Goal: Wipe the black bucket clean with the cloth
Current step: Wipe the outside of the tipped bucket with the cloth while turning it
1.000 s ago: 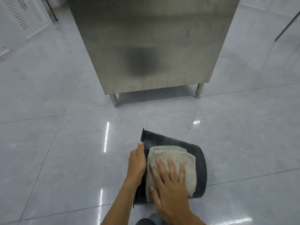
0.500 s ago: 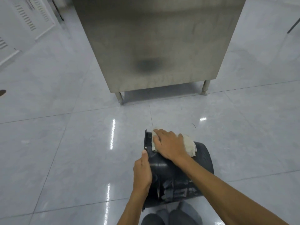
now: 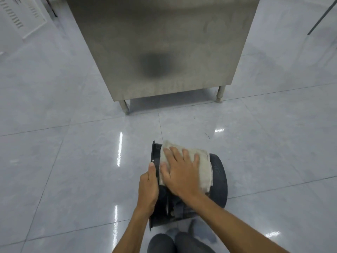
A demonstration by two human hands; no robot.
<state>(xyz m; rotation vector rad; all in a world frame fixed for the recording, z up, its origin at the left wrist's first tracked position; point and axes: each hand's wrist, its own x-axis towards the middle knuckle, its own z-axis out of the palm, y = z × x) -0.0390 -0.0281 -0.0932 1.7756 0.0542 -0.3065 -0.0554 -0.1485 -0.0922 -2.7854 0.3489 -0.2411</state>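
The black bucket lies on its side on the tiled floor, its rim facing left and its base to the right. A folded pale cloth is spread over the bucket's upper side. My right hand lies flat on the cloth with fingers straight and spread, pressing it onto the bucket. My left hand grips the bucket's rim at the left, thumb pointing up along the edge. The bucket's inside is hidden.
A stainless steel cabinet on short legs stands on the floor just beyond the bucket. My knees in dark trousers are at the bottom edge. A white vented panel is at the far left, a thin dark pole at the far right.
My right hand has drawn the cloth back from the bucket's far side toward me, and more of the cloth now shows. My left hand keeps its hold on the rim.
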